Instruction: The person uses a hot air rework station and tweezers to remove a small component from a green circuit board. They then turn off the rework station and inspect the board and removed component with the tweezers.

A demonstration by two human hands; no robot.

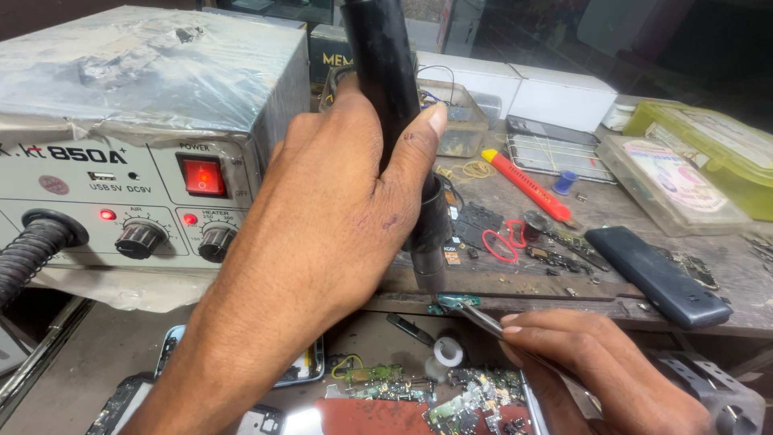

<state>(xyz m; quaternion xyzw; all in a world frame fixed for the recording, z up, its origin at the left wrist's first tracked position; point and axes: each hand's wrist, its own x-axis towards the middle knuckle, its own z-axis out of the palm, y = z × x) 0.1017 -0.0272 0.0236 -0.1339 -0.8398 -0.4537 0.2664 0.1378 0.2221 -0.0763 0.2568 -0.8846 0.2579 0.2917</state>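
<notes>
My left hand (pixel 322 217) is wrapped around a black hot-air wand (pixel 386 72), held upright with its metal nozzle (pixel 429 270) pointing down. Just under the nozzle lies a small green circuit part (pixel 457 301) on the front edge of the wooden bench (pixel 531 302). My right hand (pixel 600 366), at the lower right, grips metal tweezers (pixel 481 320) whose tips reach that part. The wand's ribbed hose (pixel 28 254) runs into the grey rework station (pixel 137 137) at the left, whose red switch is lit.
On the bench lie a dark phone (pixel 656 274), a red-handled cutter (pixel 527 184), small red scissors (pixel 503 242), loose circuit boards and clear plastic boxes (pixel 672 181). Below the bench edge a drawer holds phone frames (pixel 302 366), several scrap boards and a white tape roll (pixel 447 352).
</notes>
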